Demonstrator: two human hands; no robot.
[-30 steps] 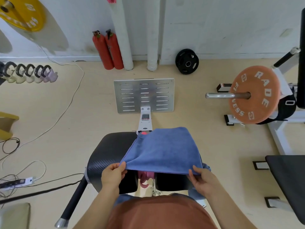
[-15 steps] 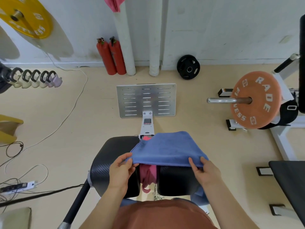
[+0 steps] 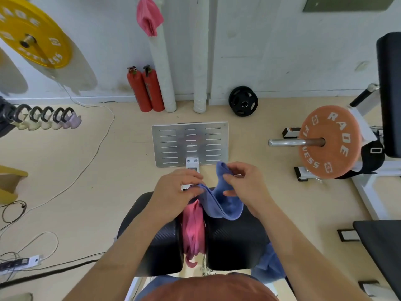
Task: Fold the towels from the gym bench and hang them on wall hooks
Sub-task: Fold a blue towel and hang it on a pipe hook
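Observation:
A blue towel (image 3: 221, 203) sags in a narrow folded strip above the black padded gym bench (image 3: 234, 242). My left hand (image 3: 175, 192) pinches one end of it at the far edge of the bench. My right hand (image 3: 245, 183) pinches the other end, raised a little higher. A pink towel (image 3: 193, 227) lies crumpled in the gap between the two bench pads, under the blue one. Another pink towel (image 3: 149, 17) hangs high on the wall beside a white pipe. More blue cloth (image 3: 269, 261) hangs off the bench's right side.
A metal foot plate (image 3: 189, 143) lies on the floor beyond the bench. Two red extinguishers (image 3: 145, 89) and a black weight plate (image 3: 243, 101) stand against the wall. An orange barbell plate (image 3: 329, 141) is at right, kettlebells (image 3: 46, 118) and cables at left.
Both hands have carried the near edge of the blue towel forward and together, folding it narrower. The pink towel under it is now uncovered. The view has tilted up toward the wall.

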